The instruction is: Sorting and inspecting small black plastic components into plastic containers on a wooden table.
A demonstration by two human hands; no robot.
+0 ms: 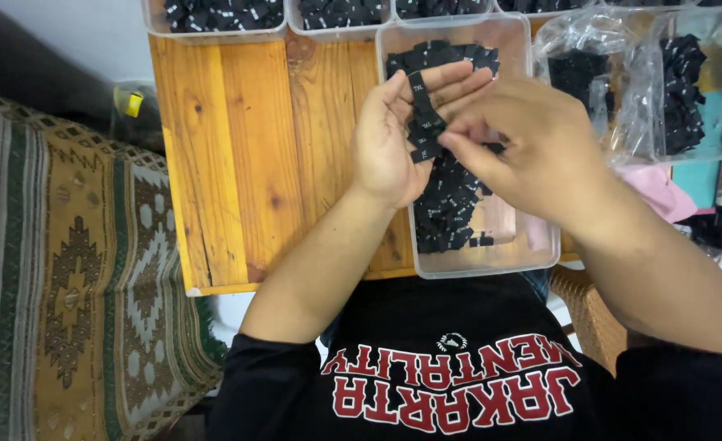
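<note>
Black labels (pixel 423 122) sit stacked in the cupped left hand (pixel 393 139), pinched by the right hand (pixel 524 147), which hides the stack's edge.

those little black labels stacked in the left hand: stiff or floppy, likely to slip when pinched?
The black labels look like thin folded fabric, so probably floppy and very light. The left hand holds them as a fanned stack, so single ones may slide loose. The right hand pinches their edge, which suggests they need fingertip grip.

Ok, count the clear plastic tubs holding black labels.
5 at least: one tub under the hands, three cut off along the top edge, one on the right. More may lie out of frame.
</note>
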